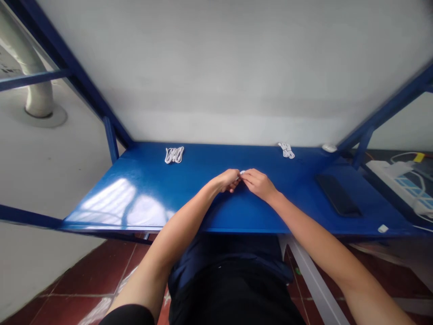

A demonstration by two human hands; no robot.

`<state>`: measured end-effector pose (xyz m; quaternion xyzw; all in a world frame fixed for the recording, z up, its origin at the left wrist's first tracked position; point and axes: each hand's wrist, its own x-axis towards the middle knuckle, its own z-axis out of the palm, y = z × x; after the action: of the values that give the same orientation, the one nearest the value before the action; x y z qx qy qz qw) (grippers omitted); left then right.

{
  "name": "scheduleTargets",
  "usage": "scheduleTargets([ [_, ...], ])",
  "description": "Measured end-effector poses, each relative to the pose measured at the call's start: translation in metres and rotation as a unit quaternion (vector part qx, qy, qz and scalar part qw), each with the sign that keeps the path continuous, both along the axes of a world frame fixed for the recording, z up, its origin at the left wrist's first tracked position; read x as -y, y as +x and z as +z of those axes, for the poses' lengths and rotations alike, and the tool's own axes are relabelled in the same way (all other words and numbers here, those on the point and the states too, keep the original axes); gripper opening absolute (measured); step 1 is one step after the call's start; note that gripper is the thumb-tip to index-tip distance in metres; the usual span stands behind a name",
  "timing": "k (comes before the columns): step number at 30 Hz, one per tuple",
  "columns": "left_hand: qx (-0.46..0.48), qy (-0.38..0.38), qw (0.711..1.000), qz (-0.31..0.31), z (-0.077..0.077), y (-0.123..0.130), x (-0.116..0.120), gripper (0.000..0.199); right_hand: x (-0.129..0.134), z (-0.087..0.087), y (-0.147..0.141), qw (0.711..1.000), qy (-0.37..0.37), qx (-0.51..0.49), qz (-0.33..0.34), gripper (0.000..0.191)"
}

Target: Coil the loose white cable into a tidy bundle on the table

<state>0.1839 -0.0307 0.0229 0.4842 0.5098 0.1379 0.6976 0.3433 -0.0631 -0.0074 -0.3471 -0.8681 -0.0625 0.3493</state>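
Over the middle of the blue table (203, 158), my left hand (230, 179) and my right hand (257, 183) meet at the fingertips. Both are closed on a small white object (242, 173), mostly hidden by the fingers; its shape cannot be made out. A folded bundle of white cable (174, 155) lies at the back left of the table. Another white cable bundle (286, 150) lies at the back right, beyond my right hand.
A black flat object (338, 195) lies on the right, with a small white piece (383, 229) near the front edge. A white item (329, 148) sits in the back right corner. Beyond the table's right side is a white power strip (399, 183) with cables. Blue frame bars flank the table.
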Motion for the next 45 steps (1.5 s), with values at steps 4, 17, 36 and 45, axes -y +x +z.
scheduleTargets([
  [4,0.061,0.027,0.998,0.013,0.002,-0.002,0.000,0.023,-0.002,0.000,0.001,0.998,0.023,-0.047,-0.035,0.019],
  [17,0.122,0.157,0.980,-0.012,-0.001,-0.008,-0.001,0.015,0.002,0.006,0.000,0.954,-0.166,-0.232,-0.096,0.014],
  [36,0.047,0.470,0.879,-0.063,-0.017,-0.006,-0.008,0.021,-0.007,0.014,0.004,0.677,-0.538,-0.502,-0.026,0.020],
  [45,0.017,0.481,0.872,-0.089,-0.009,-0.006,0.000,0.019,-0.010,0.007,0.007,0.657,-0.578,-0.484,-0.007,0.021],
])
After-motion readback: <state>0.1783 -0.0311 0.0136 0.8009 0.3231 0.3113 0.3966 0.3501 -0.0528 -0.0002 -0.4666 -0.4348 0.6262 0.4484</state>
